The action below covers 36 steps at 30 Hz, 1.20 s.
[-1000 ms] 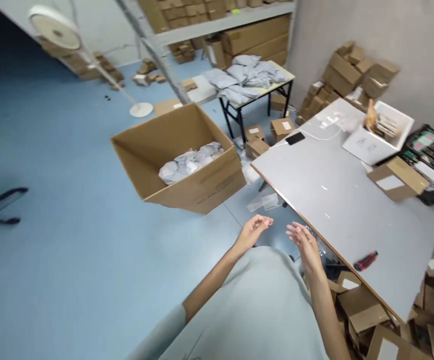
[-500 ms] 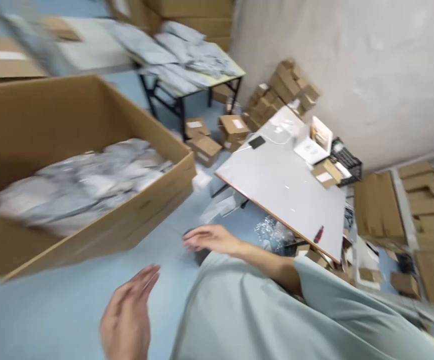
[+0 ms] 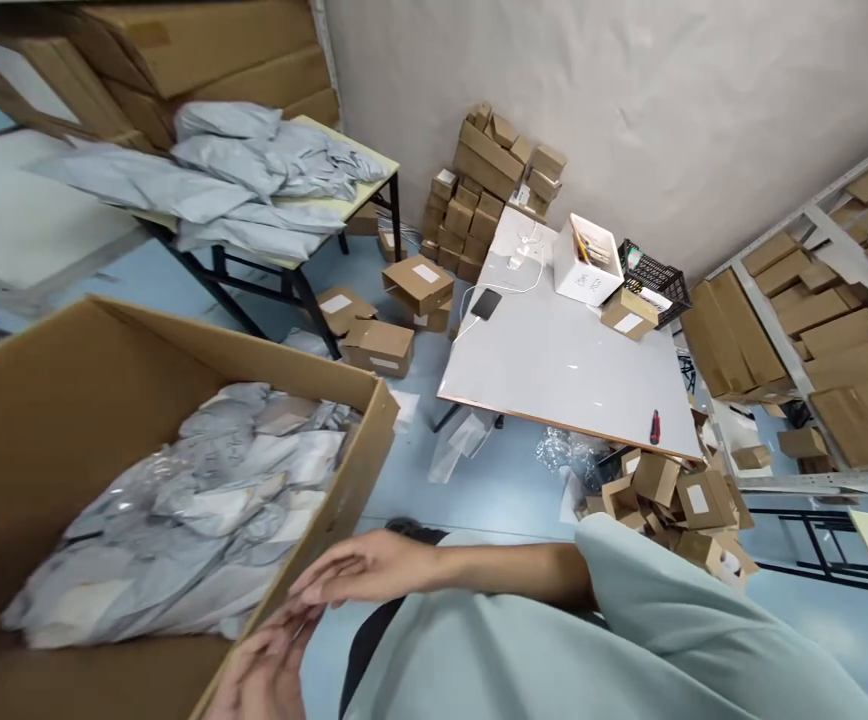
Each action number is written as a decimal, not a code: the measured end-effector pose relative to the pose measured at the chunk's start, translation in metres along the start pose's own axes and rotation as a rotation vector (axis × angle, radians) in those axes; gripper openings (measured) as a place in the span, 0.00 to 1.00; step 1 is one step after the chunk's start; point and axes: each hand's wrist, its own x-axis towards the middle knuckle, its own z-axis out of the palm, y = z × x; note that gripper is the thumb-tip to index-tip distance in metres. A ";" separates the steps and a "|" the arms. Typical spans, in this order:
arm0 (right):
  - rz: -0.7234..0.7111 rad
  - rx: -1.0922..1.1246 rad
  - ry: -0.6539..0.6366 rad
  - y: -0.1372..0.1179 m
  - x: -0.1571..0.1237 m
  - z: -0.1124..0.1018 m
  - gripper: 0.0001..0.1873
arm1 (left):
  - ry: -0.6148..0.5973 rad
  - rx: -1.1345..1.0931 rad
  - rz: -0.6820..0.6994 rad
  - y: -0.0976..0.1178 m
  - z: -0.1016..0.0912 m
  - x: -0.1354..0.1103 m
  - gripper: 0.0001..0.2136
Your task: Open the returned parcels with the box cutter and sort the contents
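Observation:
My right hand point(image 3: 370, 570) stretches in from the right, its fingers extended and lightly curved, holding nothing. Below it, my left hand point(image 3: 269, 670) is partly cut off by the bottom edge, fingers extended and empty. The fingertips of both hands come together beside the near rim of a large open cardboard box point(image 3: 359, 455); whether they touch the rim I cannot tell. Inside the box lie several grey plastic mailer bags point(image 3: 216, 510), heaped and crumpled, some with pale labels.
Grey mailers point(image 3: 254, 180) cover a table at the back left. Small cartons point(image 3: 419, 285) stand on the floor. A white table point(image 3: 539, 350) bears a phone point(image 3: 486, 304), a white bin point(image 3: 588, 262) and a red cutter point(image 3: 655, 427). Opened boxes point(image 3: 659, 490) lie below it; shelving point(image 3: 794, 260) stands right.
My view has turned and steadied, and more of the box's contents shows. My hands have drawn together at the box rim; my right hand has moved left and down.

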 end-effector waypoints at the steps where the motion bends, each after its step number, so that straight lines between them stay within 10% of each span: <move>1: -0.028 0.009 0.037 -0.001 -0.003 0.007 0.41 | -0.039 0.005 0.001 0.005 -0.004 0.003 0.12; 8: -0.307 0.073 0.414 0.018 -0.063 0.013 0.38 | -0.425 0.130 -0.030 0.029 0.005 0.010 0.12; 15: -0.468 0.194 0.869 0.037 -0.152 -0.027 0.30 | -0.774 0.280 -0.036 0.029 0.075 -0.006 0.12; 24: -0.608 0.382 1.189 0.049 -0.254 -0.160 0.28 | -1.004 0.383 0.008 -0.024 0.249 -0.063 0.13; 36: -0.651 0.379 1.316 -0.009 -0.374 -0.361 0.26 | -1.004 0.450 -0.014 -0.107 0.474 -0.124 0.17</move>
